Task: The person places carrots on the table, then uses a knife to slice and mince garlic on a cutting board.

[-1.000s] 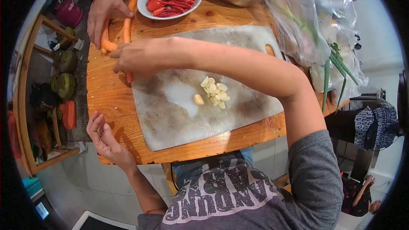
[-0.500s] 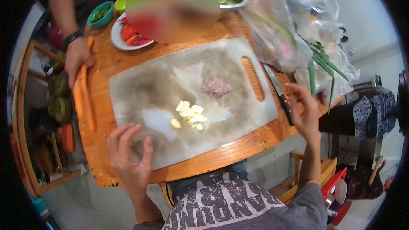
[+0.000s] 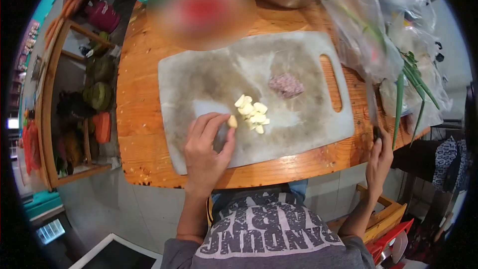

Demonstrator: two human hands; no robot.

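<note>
Head view showed the left hand (image 3: 206,149) down on the white cutting board (image 3: 199,74), thumb and forefinger pinching a peeled garlic clove (image 3: 232,121) just beside the small heap of garlic cloves (image 3: 253,112) near the board's middle. Out at the table's (image 3: 139,119) right edge the right hand (image 3: 379,158) was curled shut around a knife (image 3: 372,109), blade blurred and pointing away. A pinkish minced mound (image 3: 286,84) sat on the board beyond the garlic, near the handle slot (image 3: 330,82).
</note>
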